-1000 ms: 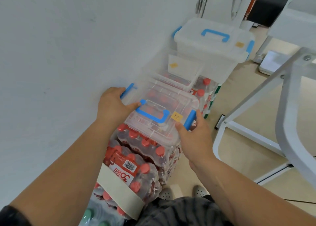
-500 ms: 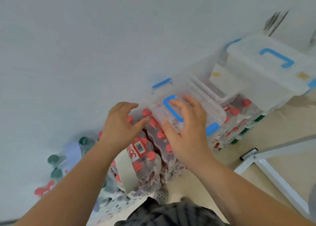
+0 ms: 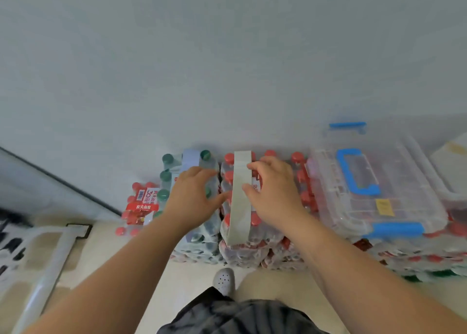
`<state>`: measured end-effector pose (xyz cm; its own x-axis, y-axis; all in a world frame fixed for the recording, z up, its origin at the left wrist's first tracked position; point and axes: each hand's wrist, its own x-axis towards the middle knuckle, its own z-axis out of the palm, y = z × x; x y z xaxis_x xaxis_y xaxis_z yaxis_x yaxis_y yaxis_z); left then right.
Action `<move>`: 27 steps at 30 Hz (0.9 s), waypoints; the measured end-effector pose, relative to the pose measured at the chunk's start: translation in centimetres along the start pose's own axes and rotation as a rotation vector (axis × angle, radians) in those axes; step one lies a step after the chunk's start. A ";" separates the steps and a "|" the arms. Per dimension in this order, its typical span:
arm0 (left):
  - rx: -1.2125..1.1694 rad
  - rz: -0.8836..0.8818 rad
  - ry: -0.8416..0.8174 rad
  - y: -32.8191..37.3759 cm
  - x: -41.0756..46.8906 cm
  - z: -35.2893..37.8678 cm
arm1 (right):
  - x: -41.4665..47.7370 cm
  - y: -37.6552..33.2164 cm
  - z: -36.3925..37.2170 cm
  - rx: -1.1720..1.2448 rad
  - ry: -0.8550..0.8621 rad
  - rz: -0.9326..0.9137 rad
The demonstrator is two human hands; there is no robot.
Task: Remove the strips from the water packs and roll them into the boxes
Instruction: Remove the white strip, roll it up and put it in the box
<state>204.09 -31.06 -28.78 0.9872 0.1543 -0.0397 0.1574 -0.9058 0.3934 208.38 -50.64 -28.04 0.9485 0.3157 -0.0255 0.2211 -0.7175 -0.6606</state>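
Observation:
A pack of red-capped water bottles (image 3: 255,235) stands against the wall with a wide beige strip (image 3: 240,212) running over its top. My left hand (image 3: 194,197) hovers just left of the strip, fingers spread, its thumb reaching toward the strip's edge. On the other side, my right hand (image 3: 274,192) has its fingertips touching the strip's right edge, holding nothing. Under my left hand is a green-capped pack (image 3: 166,175) with a pale blue strip (image 3: 190,158). A clear lidded box with blue handle and latches (image 3: 374,194) rests on packs to the right.
The wall is right behind the packs. A smaller red-capped pack (image 3: 140,206) sits on the floor at the left. A white metal frame leg (image 3: 48,270) lies at lower left. Another clear box (image 3: 449,167) is at the far right. My shoe (image 3: 223,280) stands below the packs.
Both hands have left the clear box, which now sits on the packs at right, and have moved left to the beige strip. The view has swung left.

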 end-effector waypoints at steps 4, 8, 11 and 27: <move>0.027 0.016 -0.063 -0.9 2.4 1.2 | 2.9 0.4 2.2 -0.072 -0.083 0.063; 0.017 0.066 -0.134 -1.7 5.6 2.2 | 5.6 1.1 3.8 -0.151 -0.111 0.154; 0.004 0.114 -0.183 -2.5 8.3 3.0 | 7.6 1.8 4.6 -0.188 -0.123 0.215; 0.246 0.342 -0.373 -2.4 14.8 5.6 | 11.9 3.5 5.7 -0.381 -0.150 0.040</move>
<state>218.43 -28.86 -35.48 0.9180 -0.2738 -0.2869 -0.2160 -0.9519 0.2171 219.12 -45.86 -34.98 0.9208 0.3496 -0.1728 0.2796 -0.9008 -0.3322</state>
